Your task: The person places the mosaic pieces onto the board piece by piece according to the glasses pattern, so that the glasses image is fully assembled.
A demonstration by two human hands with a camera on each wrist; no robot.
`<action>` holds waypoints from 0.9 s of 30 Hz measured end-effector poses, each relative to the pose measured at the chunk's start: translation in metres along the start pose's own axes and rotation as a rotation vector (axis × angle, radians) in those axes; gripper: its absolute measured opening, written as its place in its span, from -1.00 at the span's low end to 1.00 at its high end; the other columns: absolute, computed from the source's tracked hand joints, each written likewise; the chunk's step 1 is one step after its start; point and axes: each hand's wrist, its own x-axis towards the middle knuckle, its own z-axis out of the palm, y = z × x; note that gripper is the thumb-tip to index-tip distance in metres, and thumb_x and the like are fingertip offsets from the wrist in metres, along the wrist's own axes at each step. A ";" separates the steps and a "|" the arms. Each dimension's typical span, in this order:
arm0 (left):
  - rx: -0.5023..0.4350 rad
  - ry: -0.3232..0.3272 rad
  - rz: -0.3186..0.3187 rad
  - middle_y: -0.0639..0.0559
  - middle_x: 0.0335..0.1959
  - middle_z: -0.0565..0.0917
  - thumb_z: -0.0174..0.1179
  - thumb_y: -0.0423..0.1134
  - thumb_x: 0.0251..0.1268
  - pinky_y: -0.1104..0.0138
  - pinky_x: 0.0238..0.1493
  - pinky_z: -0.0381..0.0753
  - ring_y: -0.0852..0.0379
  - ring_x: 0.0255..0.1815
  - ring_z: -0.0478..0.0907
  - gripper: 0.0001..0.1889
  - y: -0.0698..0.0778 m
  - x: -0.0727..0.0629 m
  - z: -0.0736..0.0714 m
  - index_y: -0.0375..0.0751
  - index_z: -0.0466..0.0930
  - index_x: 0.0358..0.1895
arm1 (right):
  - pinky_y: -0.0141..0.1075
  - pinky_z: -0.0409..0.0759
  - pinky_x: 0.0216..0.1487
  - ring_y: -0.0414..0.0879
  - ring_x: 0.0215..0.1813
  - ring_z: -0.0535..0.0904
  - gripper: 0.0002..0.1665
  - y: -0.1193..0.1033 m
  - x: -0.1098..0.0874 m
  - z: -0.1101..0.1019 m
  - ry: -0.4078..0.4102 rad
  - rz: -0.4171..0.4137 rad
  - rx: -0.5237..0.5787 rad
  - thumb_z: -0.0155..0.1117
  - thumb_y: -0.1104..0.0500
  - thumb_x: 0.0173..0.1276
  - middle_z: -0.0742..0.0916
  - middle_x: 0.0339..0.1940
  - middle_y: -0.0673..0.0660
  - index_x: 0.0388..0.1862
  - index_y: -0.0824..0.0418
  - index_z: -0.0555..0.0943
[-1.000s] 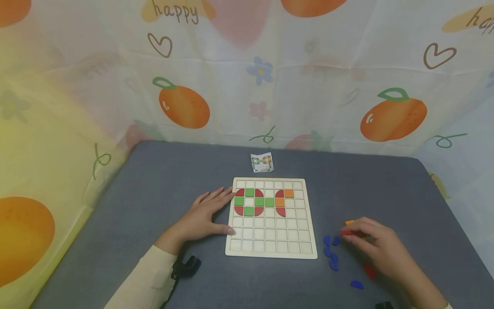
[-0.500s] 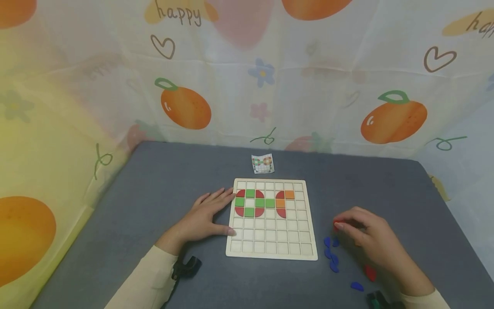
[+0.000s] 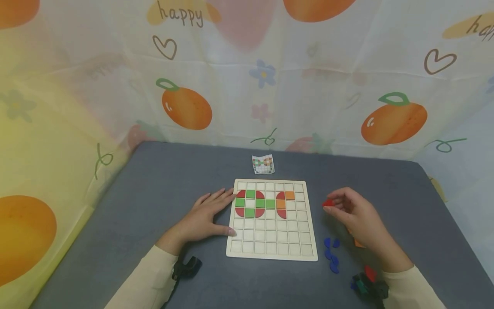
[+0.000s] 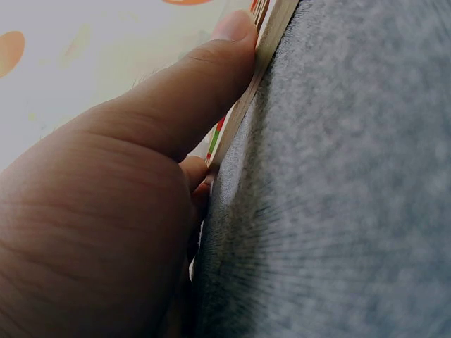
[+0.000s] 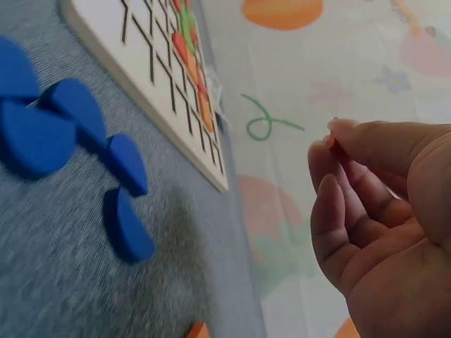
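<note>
A pale wooden grid board [image 3: 258, 235] lies on the dark grey table. In its upper rows sit red rounded tiles [image 3: 281, 213], green square tiles [image 3: 270, 204] and orange tiles [image 3: 289, 195]. My left hand [image 3: 202, 216] rests along the board's left side, fingers and thumb spread, touching the edge; the left wrist view shows the thumb [image 4: 190, 84] against the rim. To the right of the board and above the table, my right hand [image 3: 356, 214] pinches a small red tile [image 3: 328, 203] between thumb and fingers. The fingertips mostly cover that tile in the right wrist view.
Several blue half-round tiles [image 3: 332, 257] lie right of the board. A red tile [image 3: 370, 273] and an orange tile [image 3: 359, 243] lie partly hidden near the right arm. Behind the board is a small pattern card [image 3: 263, 164]. A printed cloth [image 3: 231, 86] hangs behind the table.
My right hand has lifted the red tile from among the loose pieces and moved forward and left toward the board. The left hand stays at the board's edge.
</note>
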 end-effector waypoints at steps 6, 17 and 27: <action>-0.004 0.004 0.006 0.09 0.77 0.14 0.54 0.38 0.18 -0.21 0.63 -0.20 -0.06 0.79 -0.09 0.18 0.001 0.000 -0.001 -0.05 0.20 0.77 | -0.30 0.67 -0.13 -0.05 -0.07 0.72 -0.72 0.000 0.017 0.007 -0.011 -0.010 -0.016 0.49 0.18 0.56 0.81 -0.05 0.00 0.17 0.21 0.75; -0.001 -0.001 0.009 0.10 0.77 0.13 0.53 0.40 0.18 -0.22 0.63 -0.19 -0.06 0.79 -0.09 0.19 -0.001 0.000 -0.001 -0.04 0.19 0.78 | -0.06 0.63 -0.03 0.01 -0.08 0.69 -0.84 0.010 0.051 0.029 -0.090 0.081 -0.014 0.45 0.20 0.60 0.81 -0.11 0.04 0.06 0.20 0.78; 0.004 -0.002 0.019 0.11 0.78 0.11 0.52 0.41 0.20 -0.22 0.63 -0.19 -0.06 0.79 -0.09 0.18 -0.001 -0.001 -0.002 -0.04 0.18 0.78 | -0.08 0.59 -0.06 0.02 -0.15 0.64 -0.84 0.024 0.073 0.044 -0.097 0.143 0.007 0.44 0.18 0.60 0.79 -0.17 0.08 0.00 0.27 0.76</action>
